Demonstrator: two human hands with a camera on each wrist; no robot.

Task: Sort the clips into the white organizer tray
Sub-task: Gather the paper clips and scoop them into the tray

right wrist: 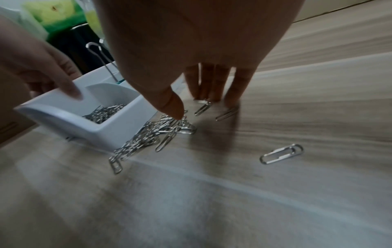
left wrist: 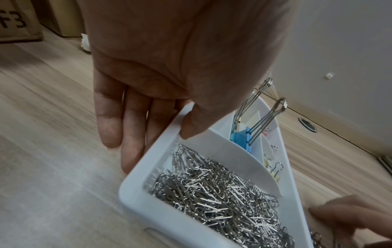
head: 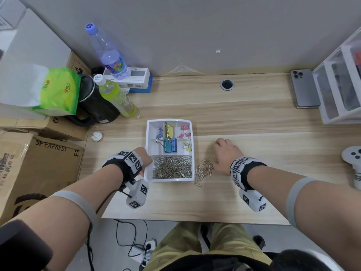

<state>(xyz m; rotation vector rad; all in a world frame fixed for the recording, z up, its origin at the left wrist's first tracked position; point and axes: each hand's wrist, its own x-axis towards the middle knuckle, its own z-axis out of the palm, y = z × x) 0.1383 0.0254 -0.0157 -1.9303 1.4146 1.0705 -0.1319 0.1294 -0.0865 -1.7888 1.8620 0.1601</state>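
The white organizer tray [head: 169, 120] [left wrist: 135, 201] [right wrist: 118, 134] sits mid-table. Its front compartment is full of silver paper clips [head: 172, 167] [left wrist: 222, 201]; the back compartments hold coloured binder clips [head: 169, 146]. My left hand [head: 145, 156] [left wrist: 157, 141] pinches the tray's left wall, thumb inside the rim, fingers outside. A loose pile of paper clips [head: 203, 171] [right wrist: 152, 135] lies against the tray's right side. My right hand [head: 222, 149] [right wrist: 195, 104] is open beside it, with its fingertips [right wrist: 233, 99] pressing on two stray clips and its thumb over the pile. One single clip [right wrist: 281, 153] lies apart.
Bottles [head: 115, 96], a black jug [head: 95, 102], a green bag and cardboard boxes [head: 39, 163] crowd the left. A crumpled paper [head: 96, 136] lies near the tray. At the back right are a phone [head: 304, 89] and plastic drawers [head: 340, 81]. A controller [head: 353, 159] sits at the right edge.
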